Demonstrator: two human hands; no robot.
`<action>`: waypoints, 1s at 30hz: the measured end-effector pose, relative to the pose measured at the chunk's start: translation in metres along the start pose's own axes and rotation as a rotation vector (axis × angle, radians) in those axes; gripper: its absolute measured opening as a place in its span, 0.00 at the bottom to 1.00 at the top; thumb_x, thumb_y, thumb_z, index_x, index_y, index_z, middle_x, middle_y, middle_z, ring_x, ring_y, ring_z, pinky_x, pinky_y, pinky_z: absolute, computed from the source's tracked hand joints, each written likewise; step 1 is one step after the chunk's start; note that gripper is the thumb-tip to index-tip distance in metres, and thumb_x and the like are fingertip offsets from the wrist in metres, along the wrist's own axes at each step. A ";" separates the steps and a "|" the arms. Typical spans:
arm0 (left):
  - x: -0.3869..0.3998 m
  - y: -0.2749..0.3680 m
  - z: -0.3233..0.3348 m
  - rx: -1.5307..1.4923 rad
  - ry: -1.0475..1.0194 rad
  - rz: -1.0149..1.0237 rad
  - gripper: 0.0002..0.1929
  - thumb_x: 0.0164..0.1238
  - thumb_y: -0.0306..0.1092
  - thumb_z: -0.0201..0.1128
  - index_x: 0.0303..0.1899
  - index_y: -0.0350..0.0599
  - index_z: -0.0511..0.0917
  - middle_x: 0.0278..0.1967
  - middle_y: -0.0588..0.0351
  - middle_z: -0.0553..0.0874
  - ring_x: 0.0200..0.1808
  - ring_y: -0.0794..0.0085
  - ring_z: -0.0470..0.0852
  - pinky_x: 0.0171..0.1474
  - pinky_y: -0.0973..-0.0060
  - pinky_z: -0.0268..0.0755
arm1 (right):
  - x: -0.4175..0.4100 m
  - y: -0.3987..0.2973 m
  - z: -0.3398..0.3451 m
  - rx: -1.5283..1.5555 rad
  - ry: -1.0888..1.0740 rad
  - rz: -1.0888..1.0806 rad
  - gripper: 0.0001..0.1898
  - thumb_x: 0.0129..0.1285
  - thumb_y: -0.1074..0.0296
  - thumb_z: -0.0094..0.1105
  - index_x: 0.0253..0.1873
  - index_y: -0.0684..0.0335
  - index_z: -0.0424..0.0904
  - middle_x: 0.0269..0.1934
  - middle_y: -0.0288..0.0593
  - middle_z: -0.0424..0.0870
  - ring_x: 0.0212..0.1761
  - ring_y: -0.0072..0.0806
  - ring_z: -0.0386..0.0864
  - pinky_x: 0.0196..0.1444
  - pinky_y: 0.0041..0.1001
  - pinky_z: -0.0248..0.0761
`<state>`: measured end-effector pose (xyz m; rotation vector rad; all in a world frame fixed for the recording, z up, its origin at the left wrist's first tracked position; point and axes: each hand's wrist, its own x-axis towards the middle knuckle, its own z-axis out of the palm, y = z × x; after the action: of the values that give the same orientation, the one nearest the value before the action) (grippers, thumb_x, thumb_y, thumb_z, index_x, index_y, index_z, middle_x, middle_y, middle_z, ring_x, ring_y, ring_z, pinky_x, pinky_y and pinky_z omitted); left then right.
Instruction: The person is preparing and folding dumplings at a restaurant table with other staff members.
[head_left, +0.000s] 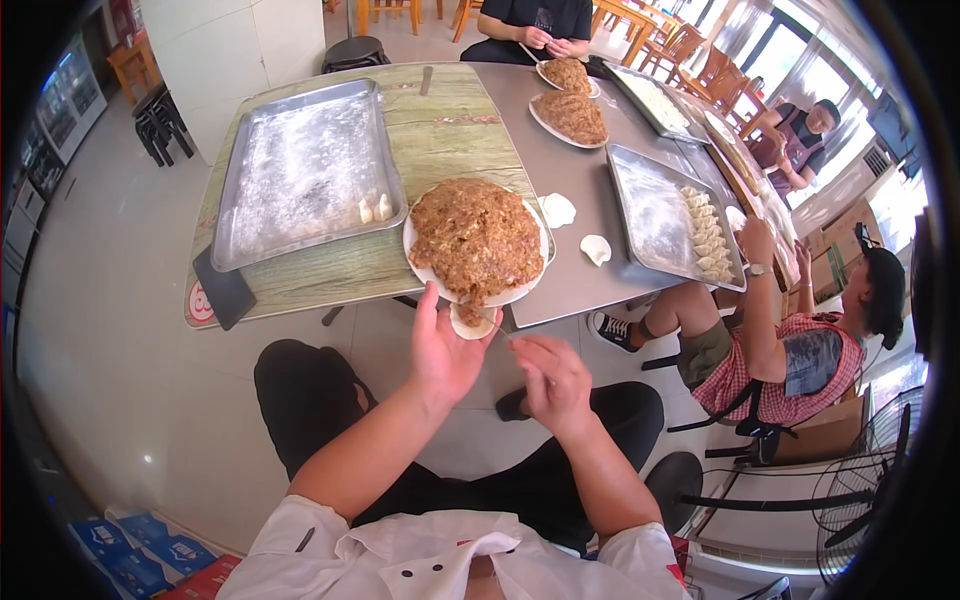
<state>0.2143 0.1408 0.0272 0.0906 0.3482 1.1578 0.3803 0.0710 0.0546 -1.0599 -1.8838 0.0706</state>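
Note:
My left hand (448, 352), palm up, holds a round dough wrapper (466, 328) at the near edge of a white plate (414, 259). Minced filling (480, 232) is heaped on that plate, and a small lump of it lies on the wrapper. My right hand (551, 375) grips a thin metal utensil (499, 327) whose tip meets the lump; its exact kind is unclear. Left of the plate, a floured metal tray (300, 165) bears a few folded dumplings (374, 209) in its near right corner. Loose dough wrappers (596, 250) lie right of the plate.
A second metal tray (645, 217) with several dumplings stands at the right, near a seated person (780, 352). Two more plates of filling (570, 118) stand farther back, before another person (536, 30). A dark flat object (225, 289) projects over the table's near left edge.

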 end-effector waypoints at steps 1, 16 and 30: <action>-0.001 0.000 0.002 0.000 0.005 -0.003 0.39 0.85 0.66 0.49 0.71 0.33 0.73 0.68 0.49 0.82 0.72 0.61 0.77 0.79 0.59 0.65 | 0.002 0.003 0.003 0.016 0.032 0.039 0.11 0.68 0.80 0.71 0.54 0.65 0.87 0.51 0.48 0.91 0.43 0.41 0.91 0.45 0.31 0.87; 0.006 -0.005 -0.007 -0.016 0.009 0.009 0.38 0.84 0.65 0.53 0.70 0.33 0.72 0.68 0.51 0.82 0.70 0.61 0.78 0.78 0.60 0.66 | -0.002 0.025 0.023 0.324 0.281 0.502 0.08 0.82 0.75 0.59 0.54 0.74 0.85 0.49 0.52 0.88 0.46 0.34 0.92 0.51 0.29 0.86; 0.005 -0.008 -0.004 -0.013 0.010 0.015 0.37 0.83 0.65 0.54 0.70 0.34 0.72 0.68 0.50 0.82 0.70 0.61 0.79 0.79 0.60 0.66 | -0.015 0.019 0.007 -0.094 0.115 0.066 0.13 0.68 0.82 0.70 0.56 0.65 0.88 0.50 0.50 0.90 0.45 0.42 0.91 0.46 0.32 0.86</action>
<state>0.2218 0.1418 0.0204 0.0759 0.3496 1.1752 0.3897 0.0750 0.0313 -1.1663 -1.7633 -0.0405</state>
